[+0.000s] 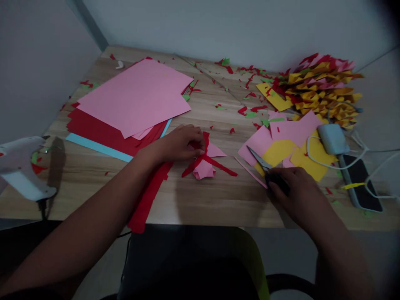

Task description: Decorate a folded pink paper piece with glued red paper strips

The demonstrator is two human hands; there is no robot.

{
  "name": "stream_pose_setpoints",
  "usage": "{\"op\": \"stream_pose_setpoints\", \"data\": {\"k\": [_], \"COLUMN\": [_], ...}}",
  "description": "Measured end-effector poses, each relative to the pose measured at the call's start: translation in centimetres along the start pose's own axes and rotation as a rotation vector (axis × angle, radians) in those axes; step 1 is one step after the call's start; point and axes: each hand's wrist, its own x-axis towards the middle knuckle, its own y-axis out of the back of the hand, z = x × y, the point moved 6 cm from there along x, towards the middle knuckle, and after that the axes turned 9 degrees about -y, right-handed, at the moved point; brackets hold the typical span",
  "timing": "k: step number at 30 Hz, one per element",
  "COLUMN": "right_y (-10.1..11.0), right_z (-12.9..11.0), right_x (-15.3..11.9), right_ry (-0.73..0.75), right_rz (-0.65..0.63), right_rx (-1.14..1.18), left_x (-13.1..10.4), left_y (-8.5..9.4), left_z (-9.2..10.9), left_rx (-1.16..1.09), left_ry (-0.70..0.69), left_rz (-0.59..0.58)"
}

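Note:
My left hand (184,143) is closed, its fingertips pinched at the red paper strips (223,166) near the table's middle. Just below those strips lies a small folded pink paper piece (203,169). My right hand (292,187) is wrapped round the dark handles of the scissors (258,159); their blades point up and left over pink and yellow paper pieces (279,152). A long red paper strip (150,200) runs under my left forearm to the table's front edge.
Stacked pink sheets (137,93) and red sheets (103,131) lie at the left, beyond a white glue gun (26,166). A yellow, red and pink paper bundle (325,89), a charger (333,139) and a phone (361,183) are at the right. Scraps litter the wooden table (200,204).

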Motion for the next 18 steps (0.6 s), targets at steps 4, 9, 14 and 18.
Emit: {"op": "stream_pose_setpoints", "data": {"k": [4,9,14,18], "right_y": [-0.3,-0.3,1.5,1.1], "right_z": [0.9,2.4,1.9,-1.6], "right_x": [-0.9,0.1,-0.7,-2.0], "right_ry": [-0.051,-0.207,-0.185,-0.100], "right_rz": [0.006,-0.117,-0.175,-0.326], "right_rx": [0.021,0.112,0.478,0.631], "left_x": [0.1,0.1,0.1,0.1], "left_y": [0.2,0.4,0.5,0.4], "left_z": [0.2,0.7,0.9,0.7], "left_rx": [-0.031,-0.060,-0.090,-0.119], "left_ry": [-0.008,-0.050,-0.070,-0.081], "left_rz": [0.013,0.036,0.061,0.082]}}
